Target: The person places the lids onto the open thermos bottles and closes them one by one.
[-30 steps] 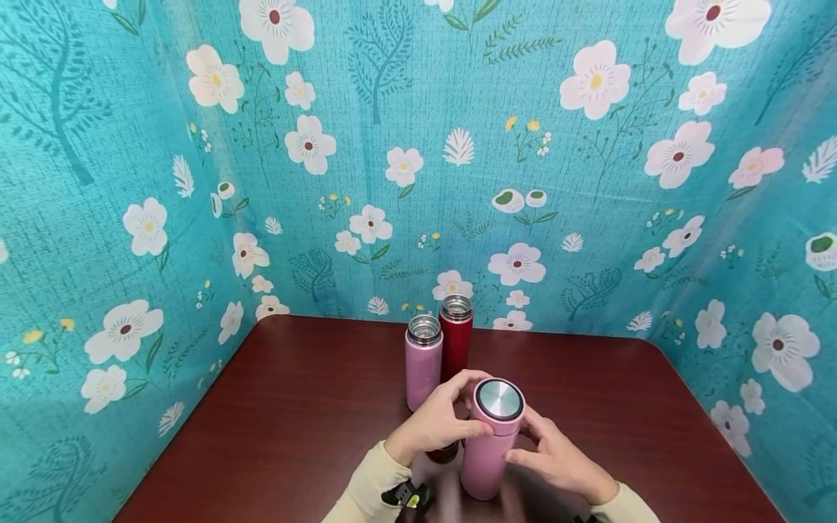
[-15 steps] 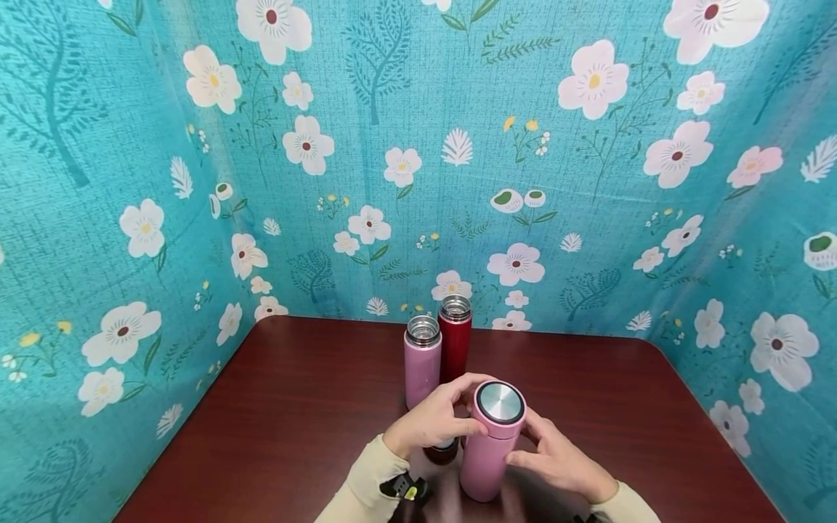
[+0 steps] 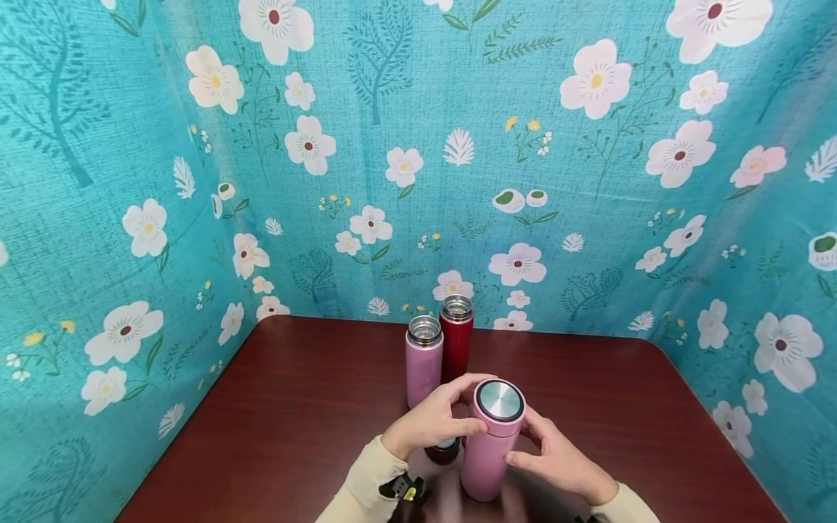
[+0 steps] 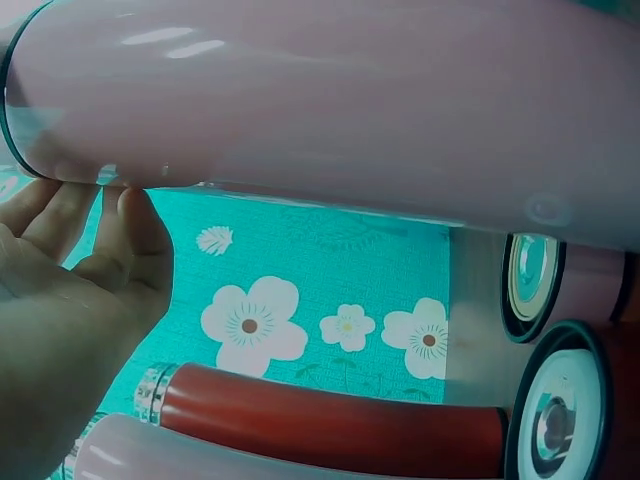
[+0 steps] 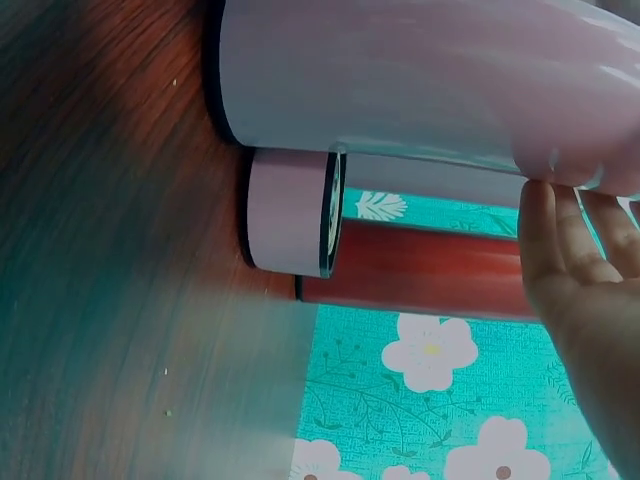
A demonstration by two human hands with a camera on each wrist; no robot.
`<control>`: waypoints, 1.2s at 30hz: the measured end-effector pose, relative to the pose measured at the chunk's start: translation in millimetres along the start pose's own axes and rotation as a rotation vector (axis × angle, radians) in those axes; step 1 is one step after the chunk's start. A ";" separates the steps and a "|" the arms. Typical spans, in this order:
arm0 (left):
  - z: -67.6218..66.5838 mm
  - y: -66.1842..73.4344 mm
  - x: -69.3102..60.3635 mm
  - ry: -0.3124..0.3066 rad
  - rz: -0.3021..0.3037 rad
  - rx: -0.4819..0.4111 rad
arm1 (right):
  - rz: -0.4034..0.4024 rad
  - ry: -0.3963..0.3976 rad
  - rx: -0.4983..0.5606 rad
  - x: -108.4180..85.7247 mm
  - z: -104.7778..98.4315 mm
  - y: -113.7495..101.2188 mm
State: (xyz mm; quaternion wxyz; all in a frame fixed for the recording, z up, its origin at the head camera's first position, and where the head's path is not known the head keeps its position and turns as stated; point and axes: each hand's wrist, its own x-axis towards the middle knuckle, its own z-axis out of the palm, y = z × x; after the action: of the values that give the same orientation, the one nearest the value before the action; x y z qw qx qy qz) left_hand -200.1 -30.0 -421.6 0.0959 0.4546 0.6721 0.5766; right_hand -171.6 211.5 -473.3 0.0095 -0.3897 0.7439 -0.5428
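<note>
A pink vacuum flask (image 3: pixel 484 465) stands upright near the table's front, its pink lid (image 3: pixel 500 401) with a silver disc on top. My left hand (image 3: pixel 431 421) holds the lid from the left, thumb in front and fingers behind. From the right, my right hand (image 3: pixel 559 457) grips the flask's body just below the lid. Its fingertips also touch the body in the right wrist view. Partly hidden under my left hand lies a loose red lid (image 3: pixel 442 455). A loose pink lid (image 5: pixel 285 210) sits beside the flask's base in the right wrist view.
Behind my hands stand two lidless flasks side by side, a pink one (image 3: pixel 423 367) and a red one (image 3: pixel 456 341). They are close to the held flask. The dark wooden table (image 3: pixel 294 407) meets a blue flowered cloth (image 3: pixel 418 218) at the back and sides.
My left hand has shifted very slightly left on the lid, and a little more of the loose red lid shows below it. The right hand and flask look unmoved.
</note>
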 end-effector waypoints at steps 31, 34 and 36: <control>-30.1 -9.7 -53.1 -0.032 -0.239 0.418 | -0.004 0.124 -0.154 -5.4 0.0 -11.3; -34.1 -7.5 -60.1 -0.043 -0.247 0.561 | 0.030 0.154 -0.170 -9.7 -8.5 -16.0; -36.4 -5.8 -63.9 -0.048 -0.267 0.648 | 0.042 0.178 -0.196 -12.8 -14.4 -19.2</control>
State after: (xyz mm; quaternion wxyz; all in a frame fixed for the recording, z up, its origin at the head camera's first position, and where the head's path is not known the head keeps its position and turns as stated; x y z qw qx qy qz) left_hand -190.4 -100.7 -440.3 0.0369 0.3827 0.8714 0.3047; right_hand -158.0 228.6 -457.0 -0.0833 -0.3235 0.7994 -0.4994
